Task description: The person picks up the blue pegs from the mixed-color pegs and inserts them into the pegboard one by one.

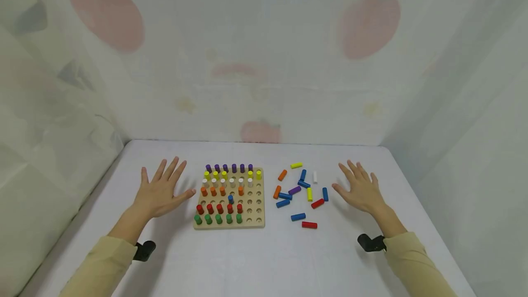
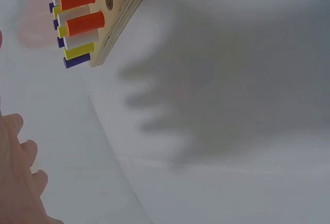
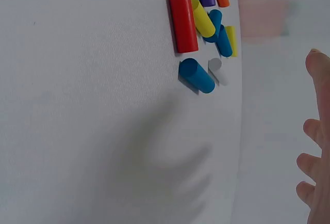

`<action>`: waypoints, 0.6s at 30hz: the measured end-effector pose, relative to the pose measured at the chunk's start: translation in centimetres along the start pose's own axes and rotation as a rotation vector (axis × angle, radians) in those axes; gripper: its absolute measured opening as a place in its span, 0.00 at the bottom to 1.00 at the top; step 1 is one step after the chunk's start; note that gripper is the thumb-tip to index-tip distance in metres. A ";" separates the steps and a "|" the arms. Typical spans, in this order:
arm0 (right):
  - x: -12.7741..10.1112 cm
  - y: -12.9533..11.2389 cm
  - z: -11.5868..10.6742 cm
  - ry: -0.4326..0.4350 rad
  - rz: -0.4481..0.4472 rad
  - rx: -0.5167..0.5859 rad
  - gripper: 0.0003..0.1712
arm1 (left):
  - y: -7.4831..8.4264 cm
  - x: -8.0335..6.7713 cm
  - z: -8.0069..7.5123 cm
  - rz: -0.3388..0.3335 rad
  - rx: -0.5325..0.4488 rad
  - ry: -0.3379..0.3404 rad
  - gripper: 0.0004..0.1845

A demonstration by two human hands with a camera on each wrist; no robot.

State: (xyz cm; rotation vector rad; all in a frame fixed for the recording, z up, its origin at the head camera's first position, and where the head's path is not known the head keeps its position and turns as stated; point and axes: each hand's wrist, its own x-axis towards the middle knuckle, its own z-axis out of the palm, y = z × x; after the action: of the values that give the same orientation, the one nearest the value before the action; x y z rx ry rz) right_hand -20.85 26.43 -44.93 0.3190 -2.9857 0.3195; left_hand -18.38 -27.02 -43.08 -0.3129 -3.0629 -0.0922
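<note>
A wooden pegboard (image 1: 254, 223) lies on the white table, left of centre, with rows of purple, yellow, white, orange, red and green pegs standing in it. One blue peg (image 1: 231, 199) stands in the row between the orange and red ones. Bare holes show mostly at its right side. Left of the board, my left hand (image 1: 158, 195) hovers with fingers spread, holding nothing. My right hand (image 1: 360, 190), also spread and holding nothing, is over the table right of the loose pegs. Nearest to it are a blue peg (image 3: 197, 75) and a red peg (image 3: 183, 24).
Loose pegs lie scattered right of the board, among them a purple peg (image 1: 294, 190), a white peg (image 1: 315, 177) and an orange peg (image 1: 282, 175). Closer to the front lies another red peg (image 1: 309, 225). A pale printed curtain (image 1: 313, 104) hangs behind the table.
</note>
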 end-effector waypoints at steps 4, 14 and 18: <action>0.1 -0.3 0.3 0.027 -0.015 0.022 0.41 | 0.2 -0.2 0.1 0.011 -0.055 0.025 0.49; 0.1 -1.2 1.0 0.118 -0.085 0.080 0.39 | 0.6 -1.0 0.7 0.020 -0.155 0.087 0.48; 0.1 -1.5 1.1 0.124 -0.103 0.119 0.39 | 0.6 -1.2 1.0 0.024 -0.185 0.105 0.48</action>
State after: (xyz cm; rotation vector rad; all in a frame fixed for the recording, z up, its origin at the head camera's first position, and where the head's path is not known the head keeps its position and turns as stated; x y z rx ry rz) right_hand -20.71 24.72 -45.67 0.4460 -2.8227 0.4880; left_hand -17.15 -26.58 -44.11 -0.3428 -2.9506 -0.3793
